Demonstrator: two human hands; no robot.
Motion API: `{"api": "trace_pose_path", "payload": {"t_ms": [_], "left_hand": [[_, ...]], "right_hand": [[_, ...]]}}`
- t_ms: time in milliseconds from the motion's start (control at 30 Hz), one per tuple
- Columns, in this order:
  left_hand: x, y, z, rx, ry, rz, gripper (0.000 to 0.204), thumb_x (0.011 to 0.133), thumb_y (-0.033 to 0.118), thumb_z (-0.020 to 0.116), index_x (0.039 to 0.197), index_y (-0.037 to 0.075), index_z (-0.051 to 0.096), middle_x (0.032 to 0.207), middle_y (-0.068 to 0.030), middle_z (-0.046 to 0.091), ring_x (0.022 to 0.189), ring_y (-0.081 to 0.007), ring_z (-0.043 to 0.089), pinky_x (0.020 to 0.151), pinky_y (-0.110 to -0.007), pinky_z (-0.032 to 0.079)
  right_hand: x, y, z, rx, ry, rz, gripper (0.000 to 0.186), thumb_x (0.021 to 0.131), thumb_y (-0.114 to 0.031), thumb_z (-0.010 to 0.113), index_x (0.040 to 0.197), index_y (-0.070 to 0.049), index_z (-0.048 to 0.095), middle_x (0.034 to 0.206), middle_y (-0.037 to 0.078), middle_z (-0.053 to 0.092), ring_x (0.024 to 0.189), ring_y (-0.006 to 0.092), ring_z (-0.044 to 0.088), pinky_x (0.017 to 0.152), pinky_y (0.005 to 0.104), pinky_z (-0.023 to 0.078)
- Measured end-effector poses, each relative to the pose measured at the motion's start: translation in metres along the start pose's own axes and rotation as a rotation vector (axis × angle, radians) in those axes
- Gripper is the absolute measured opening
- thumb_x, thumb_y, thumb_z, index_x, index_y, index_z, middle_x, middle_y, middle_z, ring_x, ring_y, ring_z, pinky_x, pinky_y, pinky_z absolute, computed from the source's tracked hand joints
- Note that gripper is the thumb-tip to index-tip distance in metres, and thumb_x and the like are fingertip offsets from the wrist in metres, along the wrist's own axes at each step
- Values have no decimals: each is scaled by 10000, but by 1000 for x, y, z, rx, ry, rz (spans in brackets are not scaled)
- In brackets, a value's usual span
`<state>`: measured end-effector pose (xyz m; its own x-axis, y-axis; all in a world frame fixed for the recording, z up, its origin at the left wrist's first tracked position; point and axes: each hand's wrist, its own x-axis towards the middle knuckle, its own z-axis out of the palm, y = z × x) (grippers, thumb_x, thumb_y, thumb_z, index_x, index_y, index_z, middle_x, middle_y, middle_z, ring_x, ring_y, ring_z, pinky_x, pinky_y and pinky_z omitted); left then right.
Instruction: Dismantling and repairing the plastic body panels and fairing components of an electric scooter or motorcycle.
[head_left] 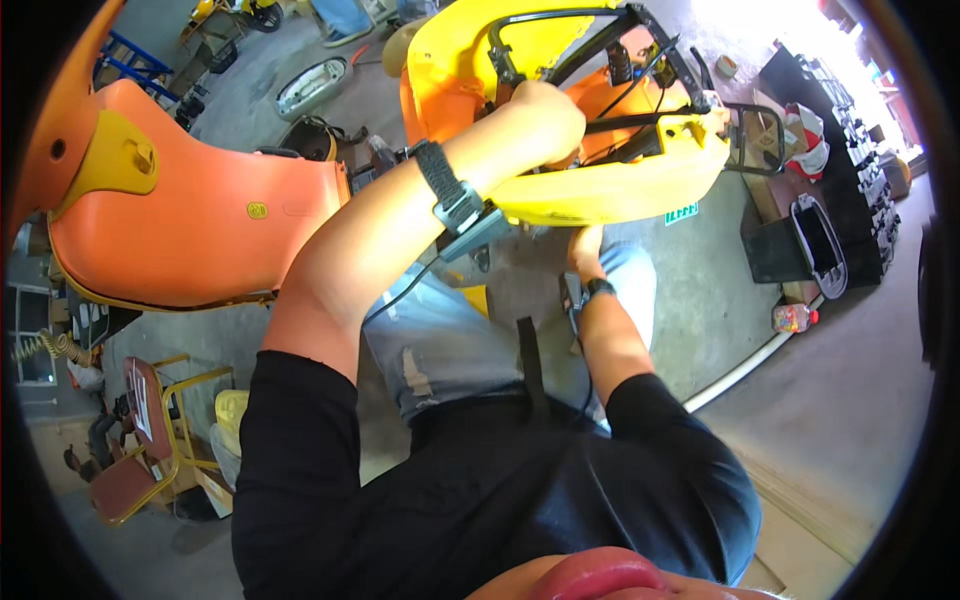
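A yellow scooter front shell [600,195] with black frame tubes and cables [620,60] hangs in front of me over an orange part [600,95]. My left hand [545,110], with a black strap and grey device on its wrist [455,195], is curled into a fist inside the shell beside a black tube. Its fingers are hidden, so what they hold is unclear. My right hand [585,248], a dark watch on its wrist, reaches up under the shell's lower edge with its fingers out of sight.
A large orange scooter body panel [200,220] stands at the left. A red chair with a yellow frame [140,440] is lower left. Black bins [810,245], a plastic bottle [793,317] and a white pipe [740,367] lie right. A headlamp part [310,88] lies on the concrete floor.
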<state>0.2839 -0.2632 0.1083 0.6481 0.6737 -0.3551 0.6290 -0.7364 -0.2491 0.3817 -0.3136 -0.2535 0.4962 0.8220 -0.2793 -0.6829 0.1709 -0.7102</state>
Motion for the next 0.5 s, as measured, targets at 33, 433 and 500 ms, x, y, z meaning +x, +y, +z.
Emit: {"api": "trace_pose_path", "payload": {"t_ms": [33, 433, 500], "left_hand": [[-1, -1, -1, 25, -13, 17, 268, 814, 254, 587, 1006, 124, 722, 1044, -65, 689, 959, -239, 661, 773, -379, 532], [21, -17, -3, -81, -56, 153, 522, 889, 502, 501, 848, 19, 694, 791, -189, 654, 769, -363, 635, 705, -453, 492], [23, -22, 0, -86, -132, 104, 527, 892, 509, 494, 861, 21, 691, 790, -189, 652, 757, -363, 631, 701, -455, 488]], "right_hand": [[1, 0, 1, 4, -18, -9, 502, 960, -398, 430, 1312, -41, 452, 1265, 59, 537, 1164, 186, 480, 996, 325, 352], [1, -4, 8, 190, 99, -32, 415, 938, -296, 497, 1229, -2, 525, 1173, 65, 587, 1066, 185, 545, 945, 330, 413], [0, -23, 10, 520, 249, 481, 362, 953, -322, 465, 1226, -89, 514, 1172, 25, 581, 1059, 161, 542, 919, 327, 426]]}}
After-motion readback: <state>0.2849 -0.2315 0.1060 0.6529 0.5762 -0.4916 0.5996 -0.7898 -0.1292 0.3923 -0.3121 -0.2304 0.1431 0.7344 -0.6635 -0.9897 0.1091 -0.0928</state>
